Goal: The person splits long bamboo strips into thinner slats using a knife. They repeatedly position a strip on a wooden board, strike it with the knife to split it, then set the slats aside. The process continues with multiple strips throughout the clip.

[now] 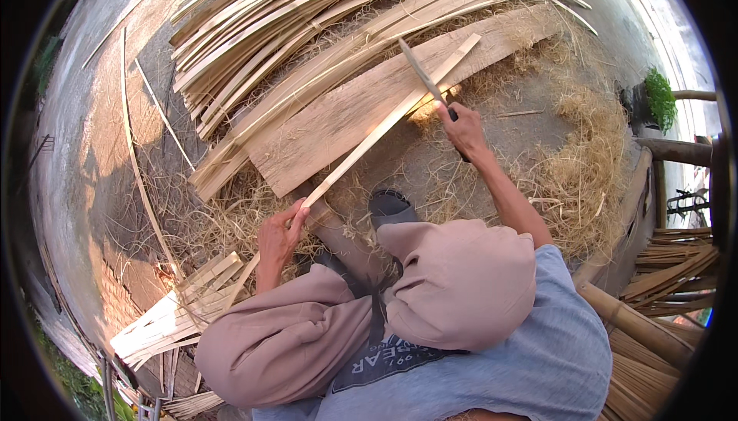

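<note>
A long pale bamboo strip [374,138] slants away from me up to the right, its far part over a broad wooden board [307,138]. My left hand [280,238] is closed on the strip near my left knee, pinching it between thumb and fingers. My right hand [464,132] is wrapped round the dark handle of a knife [419,69]. The knife's long narrow blade points up and left, crossing the strip near its far end. Whether the blade touches the strip, I cannot tell.
A large pile of split bamboo strips [254,44] lies beyond the board. Curly shavings [573,164] cover the ground at right and around my feet. More strips [173,317] lie at lower left. At right are a thick bamboo pole [638,325] and a green plant [659,100].
</note>
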The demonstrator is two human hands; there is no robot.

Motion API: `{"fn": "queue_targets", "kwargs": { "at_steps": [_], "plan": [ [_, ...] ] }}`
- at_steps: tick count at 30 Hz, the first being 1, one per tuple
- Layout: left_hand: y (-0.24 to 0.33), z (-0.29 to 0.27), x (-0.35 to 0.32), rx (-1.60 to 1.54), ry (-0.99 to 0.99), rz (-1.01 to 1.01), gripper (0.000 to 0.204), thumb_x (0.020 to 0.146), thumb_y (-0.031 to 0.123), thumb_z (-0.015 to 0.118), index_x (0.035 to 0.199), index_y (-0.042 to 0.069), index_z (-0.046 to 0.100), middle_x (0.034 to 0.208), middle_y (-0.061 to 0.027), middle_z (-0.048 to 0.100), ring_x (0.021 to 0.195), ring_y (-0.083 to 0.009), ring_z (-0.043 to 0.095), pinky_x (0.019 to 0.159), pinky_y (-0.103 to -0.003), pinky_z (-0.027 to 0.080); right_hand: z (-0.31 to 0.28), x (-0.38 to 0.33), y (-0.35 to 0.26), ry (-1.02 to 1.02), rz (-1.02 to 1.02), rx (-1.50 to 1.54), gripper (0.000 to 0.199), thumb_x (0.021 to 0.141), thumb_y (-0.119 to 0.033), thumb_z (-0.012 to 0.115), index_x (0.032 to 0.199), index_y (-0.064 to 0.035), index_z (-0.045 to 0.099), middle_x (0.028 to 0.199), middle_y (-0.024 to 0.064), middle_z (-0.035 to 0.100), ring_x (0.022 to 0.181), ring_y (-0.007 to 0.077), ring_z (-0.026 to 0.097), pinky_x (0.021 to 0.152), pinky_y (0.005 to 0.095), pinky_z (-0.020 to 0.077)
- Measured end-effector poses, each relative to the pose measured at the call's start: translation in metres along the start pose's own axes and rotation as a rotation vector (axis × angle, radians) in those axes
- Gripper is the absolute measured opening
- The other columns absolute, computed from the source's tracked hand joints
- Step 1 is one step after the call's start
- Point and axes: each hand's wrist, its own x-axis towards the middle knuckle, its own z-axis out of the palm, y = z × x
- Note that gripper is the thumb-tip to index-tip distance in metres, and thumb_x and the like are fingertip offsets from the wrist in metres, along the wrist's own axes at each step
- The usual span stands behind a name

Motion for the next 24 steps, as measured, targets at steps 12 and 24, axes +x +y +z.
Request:
{"fn": "queue_targets", "kwargs": {
  "at_steps": [12,24],
  "plan": [
    [-0.001,0.011,0.013,-0.049,-0.058,0.017,0.043,0.106,0.048,0.051,0.113,0.016,0.078,0.084,-0.0142,0.073,0.079,-0.0295,0.07,0.073,-0.038,0.051,0.001,-0.012,0.0,-0.007,-0.21,-0.174,0.061,0.095,-0.061,0.064,0.077,-0.0036,0.06,0.064,0.01,0.059,0.058,0.0267,0.061,0.054,0.0412,0.0472],
    [-0.006,0.018,0.006,0.017,0.044,0.064,0.052,0.107,0.049,0.046,0.089,0.009,0.073,0.063,-0.0171,0.058,0.063,-0.0356,0.062,0.063,-0.045,0.046,0.061,-0.085,-0.059,-0.203,-0.335,-0.089,0.059,0.095,-0.057,0.066,0.077,-0.0008,0.061,0.062,0.0159,0.058,0.06,0.0333,0.062,0.058,0.0463,0.0469]
  ]
}}
